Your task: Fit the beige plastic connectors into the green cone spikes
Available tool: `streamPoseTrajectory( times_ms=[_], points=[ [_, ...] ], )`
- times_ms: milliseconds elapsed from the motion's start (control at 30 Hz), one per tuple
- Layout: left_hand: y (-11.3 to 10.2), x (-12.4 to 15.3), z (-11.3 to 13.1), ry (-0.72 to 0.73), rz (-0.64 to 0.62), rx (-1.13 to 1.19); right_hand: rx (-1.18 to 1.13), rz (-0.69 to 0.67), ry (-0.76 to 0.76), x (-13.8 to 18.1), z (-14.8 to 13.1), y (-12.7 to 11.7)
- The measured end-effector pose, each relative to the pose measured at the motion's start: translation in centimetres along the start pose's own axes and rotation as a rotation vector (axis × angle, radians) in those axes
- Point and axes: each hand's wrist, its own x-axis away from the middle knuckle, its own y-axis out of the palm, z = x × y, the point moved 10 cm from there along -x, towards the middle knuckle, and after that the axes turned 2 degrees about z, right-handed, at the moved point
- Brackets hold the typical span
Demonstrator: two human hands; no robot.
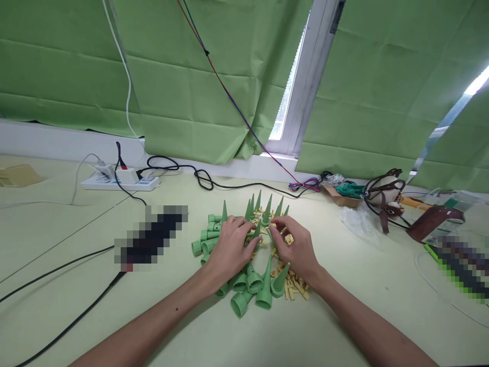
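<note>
My left hand (234,248) is closed around a green plastic cone (257,230), its pointed tip rising between thumb and fingers. Just to the right, my right hand (295,245) pinches what looks like a small yellow plastic piece (272,225); the fingertips partly cover it. Under and around both hands lies a pile of hollow green cones. Some stand point up, like the tall cone (266,285) in front, and others lie on their sides, such as the cone (240,304) at the near edge. Small yellow plastic pieces (294,286) are scattered among them and beneath my right hand.
A white power strip (120,182) with plugs and black cables sits at the back left. Left of the pile is a blurred dark object (153,237) with a cable. At the right are a cardboard box (340,196), a clear plastic bag (359,224) and a brown item (435,224).
</note>
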Motion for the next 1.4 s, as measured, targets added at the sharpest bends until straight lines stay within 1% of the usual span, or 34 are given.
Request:
streamPoseTrajectory(
  times_ms=[133, 300, 800, 933, 1133, 1300, 1400],
  points=[
    [0.1, 0.1, -0.5, -0.024, 0.005, 0.044, -0.001, -0.008, 0.006, 0.0, 0.1, 0.1],
    [0.3, 0.0, -0.1, -0.003, -0.043, 0.113, 0.001, -0.016, 0.009, 0.0, 0.3, 0.2],
    [0.8, 0.0, 0.4, 0.021, -0.116, 0.005, -0.006, -0.04, 0.002, 0.0, 0.7, 0.5],
    [-0.1, -0.4, 0.5, 0.017, -0.05, 0.006, -0.012, -0.049, 0.001, 0.0, 0.8, 0.5],
    [-2.2, -0.6, 0.3, -0.075, 0.087, 0.145, -0.022, -0.05, 0.016, -0.1, 0.9, 0.4],
    [-2.6, -0.4, -0.3, -0.17, 0.122, 0.337, -0.045, -0.043, 0.019, -0.1, 0.9, 0.3],
    [-2.5, -0.3, -0.6, -0.195, 0.123, 0.386, -0.063, -0.049, 0.017, -0.1, 0.8, 0.4]
  ],
)
